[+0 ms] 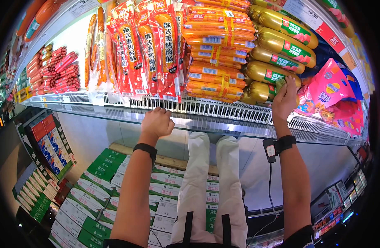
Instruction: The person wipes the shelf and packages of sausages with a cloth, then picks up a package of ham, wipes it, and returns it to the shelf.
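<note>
My right hand [285,98] reaches over the case's front edge and presses against the lower gold-wrapped sausages [264,72]. Under its fingertips is a small crumpled green piece, apparently a cloth [280,84]. My left hand [157,122] is closed in a fist at the glass front edge [194,124]; the inside of its fingers is hidden. Beyond that fist hang red-packed sausages [150,53]. Between the two hands, bundles of orange-wrapped sausages [216,53] are stacked high. Pink bags [328,89] lie to the right of my right hand.
A white wire grille [223,110] runs along the case's front. Thin red sausages [60,72] are piled at the left. Below, green and white cartons [86,194] are stacked on the floor around my legs. A cable [271,190] hangs from my right wrist strap.
</note>
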Demonstrator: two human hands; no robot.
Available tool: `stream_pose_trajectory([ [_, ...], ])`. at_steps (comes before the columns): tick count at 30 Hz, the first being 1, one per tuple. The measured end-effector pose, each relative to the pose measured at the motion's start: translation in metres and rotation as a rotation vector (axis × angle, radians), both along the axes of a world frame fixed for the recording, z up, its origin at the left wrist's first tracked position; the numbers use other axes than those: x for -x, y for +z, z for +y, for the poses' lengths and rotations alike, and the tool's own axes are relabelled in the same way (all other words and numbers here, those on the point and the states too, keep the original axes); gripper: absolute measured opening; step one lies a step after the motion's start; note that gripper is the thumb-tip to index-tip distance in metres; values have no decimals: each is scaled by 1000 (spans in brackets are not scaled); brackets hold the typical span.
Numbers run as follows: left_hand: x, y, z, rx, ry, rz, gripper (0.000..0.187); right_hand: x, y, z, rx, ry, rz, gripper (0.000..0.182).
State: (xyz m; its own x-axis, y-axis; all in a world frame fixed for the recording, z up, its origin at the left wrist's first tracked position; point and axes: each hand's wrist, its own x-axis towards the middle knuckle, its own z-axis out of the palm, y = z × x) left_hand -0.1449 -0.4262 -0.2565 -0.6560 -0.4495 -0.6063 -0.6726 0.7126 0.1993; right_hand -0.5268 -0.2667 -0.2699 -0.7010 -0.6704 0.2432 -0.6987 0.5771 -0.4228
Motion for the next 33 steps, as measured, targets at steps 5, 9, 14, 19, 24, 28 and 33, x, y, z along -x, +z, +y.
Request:
stream_pose_trajectory([
  [5, -3, -5, 0, 16, -7, 40, 28, -26, 14, 0, -11, 178, -26, 35],
  [9, -3, -4, 0, 22, -5, 30, 27, -36, 16, 7, -23, 304, 51, 39],
  [14, -5, -6, 1, 26, -8, 47, 27, -9, 9, 30, -71, 416, 41, 39],
  [19, -4, -5, 2, 32, 6, 62, 24, 29, 9, 51, -148, 325, 157, 27],
  [24, -5, -6, 2, 46, 5, 86, 22, 31, 17, 25, -167, 333, 207, 24],
  [28, -4, -5, 2, 49, 2, 81, 22, 21, 27, 10, -93, 379, 145, 26],
  [33, -5, -7, 2, 54, 11, 86, 22, 14, 41, 9, -245, 365, -58, 22],
])
